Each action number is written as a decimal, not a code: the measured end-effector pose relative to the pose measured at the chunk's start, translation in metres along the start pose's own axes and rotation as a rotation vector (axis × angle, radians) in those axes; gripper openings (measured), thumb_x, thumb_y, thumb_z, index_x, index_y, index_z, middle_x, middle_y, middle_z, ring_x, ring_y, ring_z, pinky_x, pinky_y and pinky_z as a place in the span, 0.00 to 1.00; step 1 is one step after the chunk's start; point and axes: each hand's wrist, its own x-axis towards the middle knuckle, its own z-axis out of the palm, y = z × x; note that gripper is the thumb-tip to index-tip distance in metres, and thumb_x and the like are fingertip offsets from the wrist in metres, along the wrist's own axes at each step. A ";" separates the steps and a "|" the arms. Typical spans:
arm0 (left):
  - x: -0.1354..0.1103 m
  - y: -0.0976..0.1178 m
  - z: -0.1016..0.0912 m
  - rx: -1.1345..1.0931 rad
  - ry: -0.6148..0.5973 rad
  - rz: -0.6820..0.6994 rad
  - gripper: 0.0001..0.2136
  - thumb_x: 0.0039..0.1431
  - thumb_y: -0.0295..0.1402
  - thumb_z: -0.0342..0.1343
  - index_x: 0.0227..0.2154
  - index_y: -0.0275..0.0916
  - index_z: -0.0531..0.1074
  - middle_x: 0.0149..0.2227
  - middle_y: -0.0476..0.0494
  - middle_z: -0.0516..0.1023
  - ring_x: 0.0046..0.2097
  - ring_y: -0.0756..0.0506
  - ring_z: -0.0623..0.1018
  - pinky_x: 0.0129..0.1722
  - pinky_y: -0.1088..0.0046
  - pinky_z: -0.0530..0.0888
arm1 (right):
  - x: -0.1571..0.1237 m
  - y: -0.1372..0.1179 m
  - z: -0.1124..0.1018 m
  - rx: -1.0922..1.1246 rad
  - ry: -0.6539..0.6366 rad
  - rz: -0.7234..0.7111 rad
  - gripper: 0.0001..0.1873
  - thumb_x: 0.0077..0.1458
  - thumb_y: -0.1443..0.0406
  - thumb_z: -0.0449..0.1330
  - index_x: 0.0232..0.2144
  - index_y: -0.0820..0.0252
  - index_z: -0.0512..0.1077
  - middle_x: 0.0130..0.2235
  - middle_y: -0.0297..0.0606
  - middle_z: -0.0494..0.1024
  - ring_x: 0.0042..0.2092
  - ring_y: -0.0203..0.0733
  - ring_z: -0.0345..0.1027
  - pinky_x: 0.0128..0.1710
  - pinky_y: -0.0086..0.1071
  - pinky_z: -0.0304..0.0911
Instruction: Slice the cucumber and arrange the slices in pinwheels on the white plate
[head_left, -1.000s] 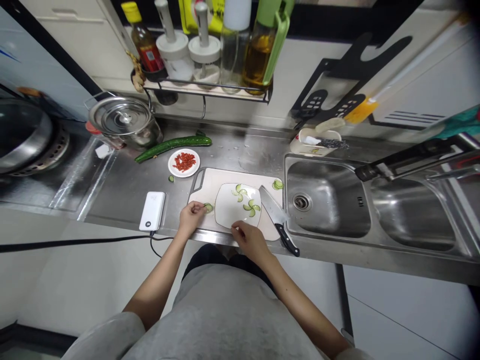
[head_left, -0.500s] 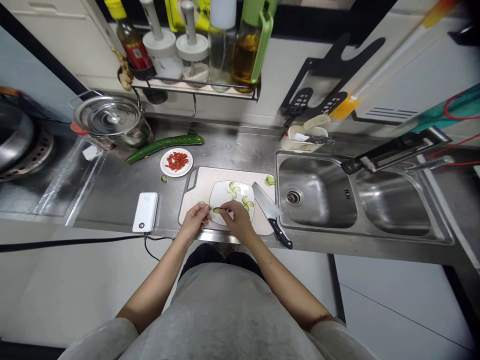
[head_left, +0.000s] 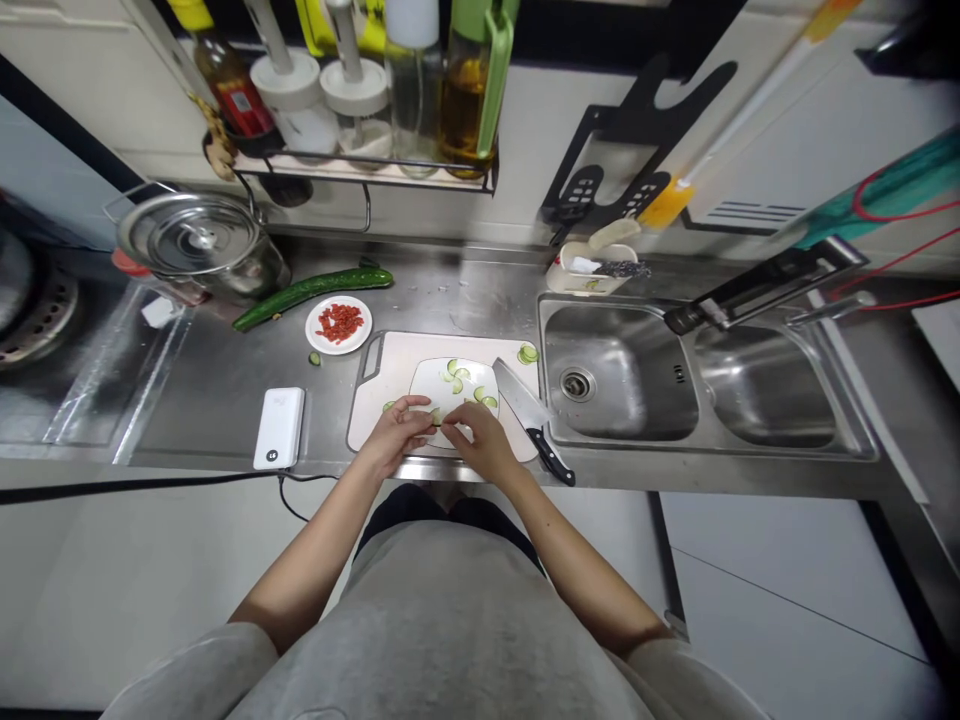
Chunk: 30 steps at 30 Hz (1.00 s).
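Note:
Over the near part of a white square plate (head_left: 427, 378), my left hand (head_left: 397, 437) and my right hand (head_left: 480, 438) meet at the fingertips. Between them is a thin green cucumber slice (head_left: 436, 416), pinched from both sides and partly covered by fingers. Cucumber slices (head_left: 456, 375) lie curved on the plate, with more at its right side. The plate rests on a pale cutting board (head_left: 390, 352). A black-handled knife (head_left: 523, 395) lies slanted on the board, right of the plate, its handle over the counter edge. A small stack of round slices (head_left: 528, 354) sits at the board's far right corner.
Left of the board stand a small plate of red pieces (head_left: 339, 324), a whole cucumber (head_left: 315, 294) and a white power bank (head_left: 279, 428) with a cable. A lidded steel pot (head_left: 202, 250) is farther back. The double sink (head_left: 622, 375) is on the right. Bottles fill a rack (head_left: 360, 172) above.
My left hand has moved in toward the right hand, its fingers now reaching the slice. The whole view has shifted slightly; the plate, board and knife keep their places relative to each other.

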 end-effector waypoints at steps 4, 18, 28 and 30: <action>0.003 -0.002 0.002 0.042 -0.002 0.069 0.25 0.37 0.35 0.71 0.40 0.39 0.69 0.28 0.51 0.76 0.30 0.51 0.77 0.30 0.77 0.70 | -0.002 0.000 0.001 -0.023 -0.034 0.045 0.10 0.64 0.62 0.50 0.34 0.57 0.69 0.33 0.38 0.73 0.37 0.41 0.63 0.40 0.36 0.58; 0.031 -0.023 -0.002 0.203 -0.030 0.185 0.24 0.40 0.38 0.68 0.41 0.38 0.70 0.28 0.50 0.74 0.30 0.52 0.74 0.33 0.75 0.71 | -0.007 0.024 0.016 -0.011 -0.111 0.272 0.10 0.62 0.63 0.51 0.31 0.58 0.69 0.28 0.33 0.71 0.32 0.37 0.63 0.32 0.30 0.55; 0.051 -0.038 -0.011 0.408 -0.087 0.221 0.20 0.40 0.31 0.66 0.39 0.37 0.72 0.29 0.52 0.72 0.26 0.55 0.71 0.30 0.76 0.68 | -0.014 0.031 0.024 -0.098 -0.176 0.379 0.09 0.61 0.65 0.52 0.30 0.59 0.70 0.28 0.34 0.73 0.31 0.37 0.64 0.31 0.29 0.52; 0.047 -0.036 -0.012 0.411 -0.106 0.210 0.19 0.41 0.31 0.65 0.39 0.37 0.72 0.29 0.52 0.72 0.26 0.55 0.71 0.30 0.77 0.67 | -0.016 0.029 0.023 -0.064 -0.168 0.389 0.09 0.60 0.65 0.52 0.30 0.59 0.70 0.27 0.33 0.73 0.31 0.37 0.64 0.31 0.29 0.53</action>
